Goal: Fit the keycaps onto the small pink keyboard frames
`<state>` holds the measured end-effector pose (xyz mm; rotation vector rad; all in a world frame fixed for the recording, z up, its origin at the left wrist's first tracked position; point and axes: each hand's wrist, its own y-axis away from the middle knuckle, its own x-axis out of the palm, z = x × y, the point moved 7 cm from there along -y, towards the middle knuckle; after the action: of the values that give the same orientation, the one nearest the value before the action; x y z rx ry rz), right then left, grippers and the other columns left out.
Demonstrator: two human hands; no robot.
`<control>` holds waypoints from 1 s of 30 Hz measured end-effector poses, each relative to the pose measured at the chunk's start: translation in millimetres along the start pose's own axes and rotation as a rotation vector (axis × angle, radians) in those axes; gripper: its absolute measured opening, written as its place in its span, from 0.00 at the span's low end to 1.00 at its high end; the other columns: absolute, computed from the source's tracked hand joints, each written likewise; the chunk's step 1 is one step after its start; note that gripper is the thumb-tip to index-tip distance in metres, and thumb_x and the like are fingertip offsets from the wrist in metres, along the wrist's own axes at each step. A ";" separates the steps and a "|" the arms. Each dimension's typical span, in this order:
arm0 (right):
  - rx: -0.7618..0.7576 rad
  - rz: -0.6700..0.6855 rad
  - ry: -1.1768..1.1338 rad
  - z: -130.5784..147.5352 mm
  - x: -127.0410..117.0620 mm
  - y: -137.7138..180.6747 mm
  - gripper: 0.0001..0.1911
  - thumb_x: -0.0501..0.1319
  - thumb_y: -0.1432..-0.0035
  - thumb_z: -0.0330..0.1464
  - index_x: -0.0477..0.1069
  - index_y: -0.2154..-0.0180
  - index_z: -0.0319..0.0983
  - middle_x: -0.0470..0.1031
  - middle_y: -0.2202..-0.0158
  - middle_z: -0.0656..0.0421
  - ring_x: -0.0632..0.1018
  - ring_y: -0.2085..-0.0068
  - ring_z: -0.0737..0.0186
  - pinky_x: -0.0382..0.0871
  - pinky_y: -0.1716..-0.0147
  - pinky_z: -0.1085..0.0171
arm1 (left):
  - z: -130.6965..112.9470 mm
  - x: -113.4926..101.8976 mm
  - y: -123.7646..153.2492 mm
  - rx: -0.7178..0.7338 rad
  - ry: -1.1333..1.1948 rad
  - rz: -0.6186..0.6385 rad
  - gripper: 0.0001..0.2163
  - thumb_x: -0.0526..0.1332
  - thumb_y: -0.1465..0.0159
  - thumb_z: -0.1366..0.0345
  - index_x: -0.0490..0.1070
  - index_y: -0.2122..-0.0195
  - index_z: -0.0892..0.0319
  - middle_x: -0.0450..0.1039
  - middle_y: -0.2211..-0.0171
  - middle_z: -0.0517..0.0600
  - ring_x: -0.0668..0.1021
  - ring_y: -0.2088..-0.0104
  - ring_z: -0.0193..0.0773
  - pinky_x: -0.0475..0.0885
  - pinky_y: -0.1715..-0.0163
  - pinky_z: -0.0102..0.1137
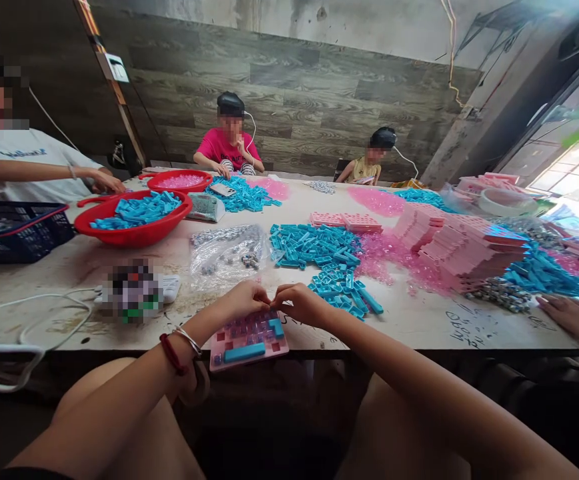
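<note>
On the table (399, 327) in the head view, the pink tray (269, 353) reaches over the near edge, perhaps for closeness. Above it, left hand (245, 298) and right hand (302, 303) meet, fingertips nearly closed, holding what, if anything, I cannot tell; blue pieces (316, 247) lie nearby, seemingly for easy reach.

Head view: the only one, looking from the person's own eye height over their knees (114, 393)
Facing: forward and down, across the worktop (409, 327) to the plank-patterned wall (299, 80)
Nearest: the forearms (119, 393), reaching in from the lower corners
Left hand (246, 298) and right hand (302, 303): near, just below centre
Wall: farthest, its planks slanting down rightward
Breadth: wide, taking in both sides of the worktop
</note>
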<state>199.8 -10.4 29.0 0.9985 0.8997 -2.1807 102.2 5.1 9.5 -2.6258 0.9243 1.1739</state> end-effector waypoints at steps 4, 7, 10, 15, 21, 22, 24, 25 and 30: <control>-0.013 0.053 0.066 3.9 -0.1 -6.6 0.06 0.61 0.49 0.23 0.75 0.73 0.37 0.74 0.73 0.58 0.75 0.71 0.67 0.65 0.71 0.70 | 0.0 -0.5 0.1 -0.004 -0.042 -0.014 0.13 0.54 0.49 0.66 0.77 0.67 0.64 0.75 0.75 0.50 0.72 0.75 0.35 0.62 0.74 0.26; -0.013 0.082 0.095 5.0 0.1 -10.8 0.07 0.61 0.51 0.21 0.75 0.74 0.37 0.74 0.74 0.59 0.74 0.72 0.67 0.64 0.71 0.71 | 0.7 -1.7 -0.5 -0.004 -0.085 -0.025 0.14 0.54 0.49 0.68 0.77 0.66 0.64 0.76 0.73 0.51 0.73 0.74 0.35 0.63 0.73 0.26; 0.005 0.104 0.116 5.2 1.1 -13.8 0.07 0.62 0.51 0.21 0.75 0.75 0.37 0.74 0.74 0.59 0.74 0.72 0.67 0.63 0.72 0.71 | 1.2 -2.7 -0.5 -0.004 -0.114 -0.025 0.15 0.53 0.50 0.69 0.77 0.66 0.64 0.76 0.72 0.51 0.73 0.74 0.36 0.63 0.74 0.26; -0.002 0.127 0.189 8.8 4.0 -17.5 0.07 0.62 0.52 0.21 0.76 0.75 0.35 0.75 0.75 0.57 0.74 0.73 0.66 0.63 0.72 0.70 | 4.2 -1.3 1.1 -0.013 -0.127 -0.011 0.14 0.53 0.49 0.68 0.77 0.66 0.64 0.76 0.73 0.51 0.73 0.75 0.35 0.63 0.74 0.26; 0.016 0.070 0.098 2.0 4.8 -14.1 0.07 0.62 0.53 0.21 0.77 0.74 0.35 0.74 0.77 0.59 0.73 0.75 0.69 0.62 0.75 0.72 | 7.4 -2.4 0.2 -0.017 -0.145 -0.030 0.14 0.54 0.49 0.67 0.77 0.66 0.63 0.76 0.73 0.51 0.73 0.73 0.36 0.63 0.73 0.26; 0.019 0.060 0.092 0.6 5.1 -13.0 0.07 0.62 0.53 0.21 0.77 0.73 0.35 0.73 0.77 0.59 0.73 0.76 0.69 0.62 0.75 0.72 | 8.0 -2.6 0.0 -0.022 -0.143 -0.023 0.14 0.54 0.49 0.67 0.77 0.66 0.63 0.76 0.73 0.51 0.73 0.74 0.36 0.63 0.74 0.26; 0.034 0.041 0.075 -2.4 4.4 -11.5 0.07 0.62 0.52 0.22 0.78 0.72 0.36 0.74 0.77 0.59 0.73 0.76 0.69 0.63 0.75 0.71 | 9.8 -3.1 -0.2 -0.042 -0.128 -0.008 0.14 0.55 0.49 0.66 0.77 0.66 0.63 0.76 0.75 0.50 0.73 0.76 0.36 0.61 0.77 0.26; 0.042 0.045 0.058 -4.0 3.9 -11.2 0.07 0.62 0.52 0.23 0.78 0.72 0.36 0.74 0.76 0.58 0.74 0.75 0.68 0.64 0.74 0.71 | 10.8 -3.3 -0.2 -0.052 -0.118 -0.002 0.14 0.55 0.49 0.65 0.77 0.67 0.63 0.76 0.75 0.50 0.73 0.76 0.36 0.61 0.77 0.25; 0.201 0.037 0.060 -31.1 -14.9 -10.1 0.11 0.58 0.48 0.23 0.77 0.66 0.38 0.78 0.66 0.58 0.77 0.65 0.64 0.68 0.65 0.69 | 4.3 -7.8 -2.1 0.011 -0.132 -0.090 0.13 0.55 0.47 0.68 0.77 0.65 0.61 0.77 0.70 0.49 0.76 0.70 0.37 0.65 0.71 0.26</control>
<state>213.8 22.7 28.9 1.1712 0.6928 -2.2535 96.8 12.0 11.8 -2.5174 0.7773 1.2974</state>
